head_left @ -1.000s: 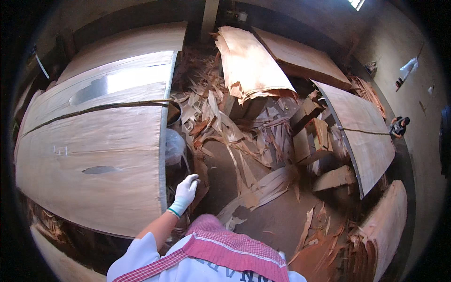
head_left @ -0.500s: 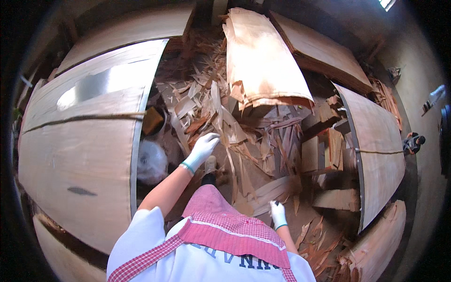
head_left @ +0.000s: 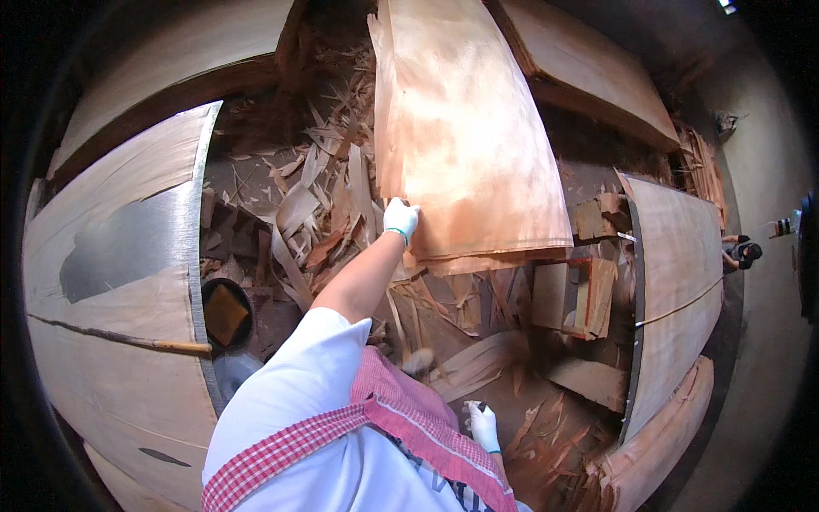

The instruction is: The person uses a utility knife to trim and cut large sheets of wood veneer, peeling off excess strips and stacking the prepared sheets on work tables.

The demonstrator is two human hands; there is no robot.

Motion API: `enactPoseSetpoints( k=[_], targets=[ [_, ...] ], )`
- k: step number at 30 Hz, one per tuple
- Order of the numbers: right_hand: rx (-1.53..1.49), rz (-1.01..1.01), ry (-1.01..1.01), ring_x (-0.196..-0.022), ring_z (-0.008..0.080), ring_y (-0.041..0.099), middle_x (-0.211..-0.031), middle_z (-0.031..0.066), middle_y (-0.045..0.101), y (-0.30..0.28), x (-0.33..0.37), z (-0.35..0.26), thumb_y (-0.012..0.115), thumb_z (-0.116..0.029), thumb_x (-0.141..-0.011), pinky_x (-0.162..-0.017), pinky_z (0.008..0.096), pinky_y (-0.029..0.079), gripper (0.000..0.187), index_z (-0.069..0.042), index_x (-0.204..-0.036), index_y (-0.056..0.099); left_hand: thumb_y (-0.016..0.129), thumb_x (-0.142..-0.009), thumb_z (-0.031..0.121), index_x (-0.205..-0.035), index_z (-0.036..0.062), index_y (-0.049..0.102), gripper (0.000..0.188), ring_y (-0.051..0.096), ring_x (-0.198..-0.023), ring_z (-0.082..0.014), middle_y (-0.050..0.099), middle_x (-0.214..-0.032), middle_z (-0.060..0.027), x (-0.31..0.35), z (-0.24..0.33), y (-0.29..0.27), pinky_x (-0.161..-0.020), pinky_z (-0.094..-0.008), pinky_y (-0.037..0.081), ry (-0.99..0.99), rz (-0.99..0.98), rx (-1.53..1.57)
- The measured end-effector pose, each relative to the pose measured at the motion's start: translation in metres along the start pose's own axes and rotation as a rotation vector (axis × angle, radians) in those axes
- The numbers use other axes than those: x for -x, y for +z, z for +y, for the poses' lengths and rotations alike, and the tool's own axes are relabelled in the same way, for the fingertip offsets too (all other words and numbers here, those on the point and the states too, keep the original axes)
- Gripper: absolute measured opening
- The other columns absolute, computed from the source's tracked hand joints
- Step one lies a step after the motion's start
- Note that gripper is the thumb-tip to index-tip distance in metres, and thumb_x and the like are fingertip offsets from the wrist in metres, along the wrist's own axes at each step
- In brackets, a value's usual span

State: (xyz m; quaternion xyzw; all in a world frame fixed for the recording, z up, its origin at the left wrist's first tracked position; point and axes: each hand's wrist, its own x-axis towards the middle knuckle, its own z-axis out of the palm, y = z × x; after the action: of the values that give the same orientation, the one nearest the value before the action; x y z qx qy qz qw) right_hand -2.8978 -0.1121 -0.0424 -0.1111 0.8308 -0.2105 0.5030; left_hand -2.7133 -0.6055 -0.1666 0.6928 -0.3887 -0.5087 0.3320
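Observation:
A stack of pale brown wood veneer sheets (head_left: pixel 478 145) lies ahead of me, its near edge ragged and layered. My left hand (head_left: pixel 400 218), in a white glove with a green cuff, reaches to the stack's left edge near the front corner, fingers curled closed around the edge of the veneer. Low by my apron, my right hand (head_left: pixel 482 424), gloved too, is closed on a small dark thing (head_left: pixel 481 407); too little of it shows to name.
To my left is a veneer-topped stack (head_left: pixel 111 384) with a stick (head_left: pixel 162 343) across it. On the right stands another panel stack (head_left: pixel 678 273) with a thin stick. Veneer scraps (head_left: pixel 333 200) litter the floor, beside wooden blocks (head_left: pixel 589 294). A person (head_left: pixel 742 253) is at far right.
My left hand has moved forward from over the scraps to the veneer stack's edge. I am nearer that stack, and the view has turned. The right hand stays low, closed on the dark thing.

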Motion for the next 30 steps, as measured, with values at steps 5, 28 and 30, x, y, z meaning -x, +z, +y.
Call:
enactPoseSetpoints(
  k=[5,28,30],
  targets=[
    [0.055,-0.024,0.012,-0.052,0.0109,0.052,-0.077,0.0048,0.065,-0.015,-0.042,-0.014,0.058,-0.025,-0.092,-0.046,0.0270,0.041,0.022,-0.004,-0.095,0.065,0.069,-0.078,0.020,-0.090,0.0018,0.063,0.023,0.065,-0.081,-0.0279,0.067,-0.085,-0.0165,0.013,0.019,-0.011,-0.075,-0.0362,0.051,0.126,0.014,-0.131],
    [0.391,-0.170,-0.474,-0.071,0.0204,0.062,-0.079,0.0105,0.067,-0.044,-0.197,-0.259,0.062,-0.028,-0.089,-0.065,0.0348,0.048,0.026,-0.002,-0.090,0.066,0.051,-0.090,0.031,-0.089,0.0061,0.062,0.028,0.066,-0.082,-0.0385,0.068,-0.084,-0.0214,0.025,0.122,-0.047,-0.073,-0.0485,0.052,0.310,0.171,-0.939],
    [0.355,-0.149,-0.454,-0.067,0.0185,0.061,-0.081,0.0091,0.068,-0.035,-0.169,-0.276,0.062,-0.029,-0.090,-0.062,0.0330,0.047,0.026,-0.003,-0.092,0.067,0.054,-0.089,0.029,-0.088,0.0059,0.063,0.025,0.066,-0.081,-0.0390,0.067,-0.084,-0.0220,0.025,0.140,-0.055,-0.073,-0.0479,0.051,0.346,0.163,-0.869]
  ],
)
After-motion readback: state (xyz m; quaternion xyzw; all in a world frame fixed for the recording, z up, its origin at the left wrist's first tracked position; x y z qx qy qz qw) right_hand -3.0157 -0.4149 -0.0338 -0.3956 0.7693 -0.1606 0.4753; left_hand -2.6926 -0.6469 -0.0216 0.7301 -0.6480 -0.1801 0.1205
